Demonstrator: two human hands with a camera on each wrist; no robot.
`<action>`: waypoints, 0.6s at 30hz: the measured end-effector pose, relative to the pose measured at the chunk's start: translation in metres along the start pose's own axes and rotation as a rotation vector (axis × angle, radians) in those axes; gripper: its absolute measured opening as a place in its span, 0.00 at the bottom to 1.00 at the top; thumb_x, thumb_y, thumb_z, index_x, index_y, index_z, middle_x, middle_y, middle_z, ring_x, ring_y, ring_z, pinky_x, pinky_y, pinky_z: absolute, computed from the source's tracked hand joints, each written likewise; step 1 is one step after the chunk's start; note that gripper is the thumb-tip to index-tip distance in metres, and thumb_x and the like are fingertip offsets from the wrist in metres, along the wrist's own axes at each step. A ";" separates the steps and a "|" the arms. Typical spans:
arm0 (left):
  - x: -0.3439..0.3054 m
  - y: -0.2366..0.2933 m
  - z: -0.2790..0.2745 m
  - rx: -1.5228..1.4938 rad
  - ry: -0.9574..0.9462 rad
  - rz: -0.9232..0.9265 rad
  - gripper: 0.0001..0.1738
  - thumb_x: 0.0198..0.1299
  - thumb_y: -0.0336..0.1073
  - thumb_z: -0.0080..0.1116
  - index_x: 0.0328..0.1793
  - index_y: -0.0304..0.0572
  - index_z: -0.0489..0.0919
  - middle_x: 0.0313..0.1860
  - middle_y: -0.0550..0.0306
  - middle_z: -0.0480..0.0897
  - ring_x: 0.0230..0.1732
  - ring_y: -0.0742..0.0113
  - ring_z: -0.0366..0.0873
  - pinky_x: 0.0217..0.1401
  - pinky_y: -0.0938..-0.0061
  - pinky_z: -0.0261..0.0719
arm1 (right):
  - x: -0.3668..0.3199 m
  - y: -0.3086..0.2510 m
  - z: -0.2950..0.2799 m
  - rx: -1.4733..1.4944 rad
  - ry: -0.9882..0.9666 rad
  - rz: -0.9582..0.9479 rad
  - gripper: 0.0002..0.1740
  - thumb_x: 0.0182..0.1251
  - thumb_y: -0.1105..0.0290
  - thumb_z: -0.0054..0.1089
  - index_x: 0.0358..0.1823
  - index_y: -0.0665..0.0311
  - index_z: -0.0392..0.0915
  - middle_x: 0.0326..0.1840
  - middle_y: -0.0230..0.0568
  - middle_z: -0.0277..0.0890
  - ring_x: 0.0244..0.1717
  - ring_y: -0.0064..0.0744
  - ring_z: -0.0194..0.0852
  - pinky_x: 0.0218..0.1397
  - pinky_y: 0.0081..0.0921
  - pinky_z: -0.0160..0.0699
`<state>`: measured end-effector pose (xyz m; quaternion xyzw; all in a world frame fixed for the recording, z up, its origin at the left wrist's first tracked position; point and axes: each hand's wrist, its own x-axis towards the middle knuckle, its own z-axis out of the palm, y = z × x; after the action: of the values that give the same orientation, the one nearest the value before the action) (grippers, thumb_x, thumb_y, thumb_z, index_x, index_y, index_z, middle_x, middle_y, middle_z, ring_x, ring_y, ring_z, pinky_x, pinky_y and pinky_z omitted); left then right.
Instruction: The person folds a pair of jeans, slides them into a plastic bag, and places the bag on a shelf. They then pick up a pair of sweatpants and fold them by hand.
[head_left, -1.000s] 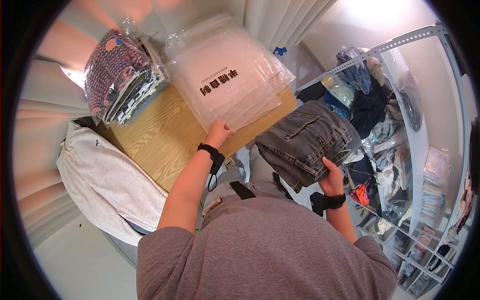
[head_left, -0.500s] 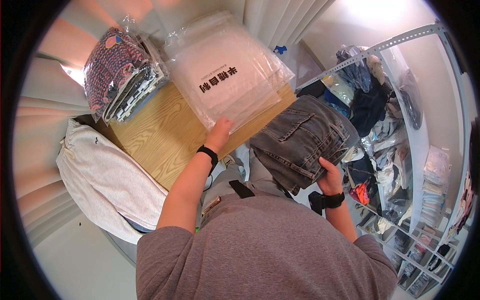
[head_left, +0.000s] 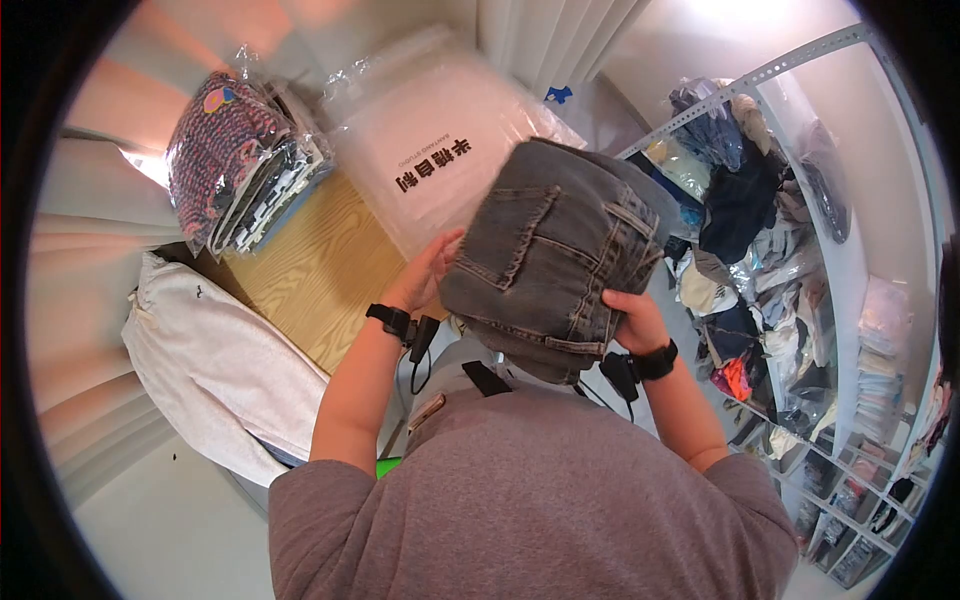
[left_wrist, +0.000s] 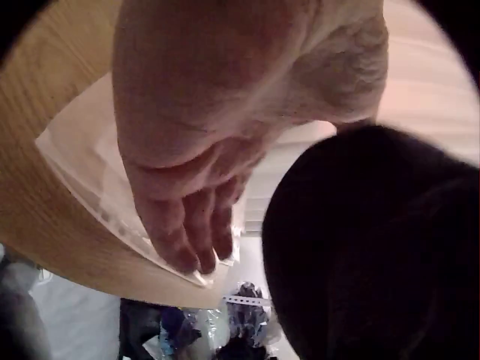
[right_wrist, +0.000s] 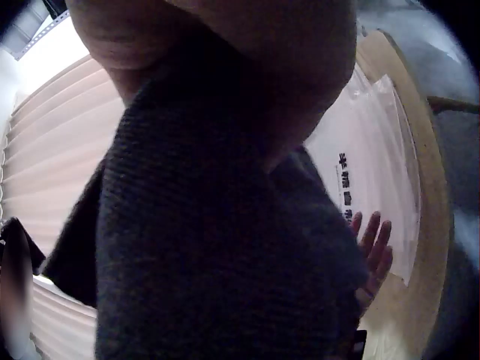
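A bundle of folded dark grey jeans [head_left: 545, 250], back pocket facing up, is held in front of the body. My right hand [head_left: 640, 322] grips its right edge, thumb on top and the other fingers hidden beneath. Beside the left edge of the jeans is my left hand [head_left: 425, 275], its fingers extended; the left wrist view shows the palm [left_wrist: 217, 97] bare with nothing in it. Under and beyond the jeans, a stack of clear plastic bags [head_left: 400, 140] with black printed lettering lies on the wooden table [head_left: 310, 265].
At the table's back left stands a pile of bagged knitwear [head_left: 225, 160]. Light sweatpants [head_left: 225, 365] lie at the left. A metal-framed shelf [head_left: 770, 80] full of clothes and bagged garments stands to the right, and pleated curtains [head_left: 90, 200] hang along the left.
The right hand has brought the jeans left and up, partly over the plastic bags. My left hand has left the bags' near corner, and its fingers have opened out beside the jeans.
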<state>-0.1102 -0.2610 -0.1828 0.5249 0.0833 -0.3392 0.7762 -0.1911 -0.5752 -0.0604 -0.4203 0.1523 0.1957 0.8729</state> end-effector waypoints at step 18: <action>-0.024 -0.046 -0.071 -0.053 0.436 -0.029 0.34 0.50 0.34 0.65 0.63 0.35 0.64 0.58 0.49 0.73 0.57 0.59 0.70 0.60 0.68 0.69 | 0.177 0.082 -0.043 -0.396 0.094 0.362 0.29 0.55 0.68 0.63 0.60 0.60 0.66 0.52 0.31 0.73 0.52 0.26 0.71 0.53 0.27 0.70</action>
<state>-0.1410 -0.1986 -0.2370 0.5639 0.2654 -0.2266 0.7485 -0.0786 -0.5249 -0.2182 -0.5574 0.2240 0.3549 0.7163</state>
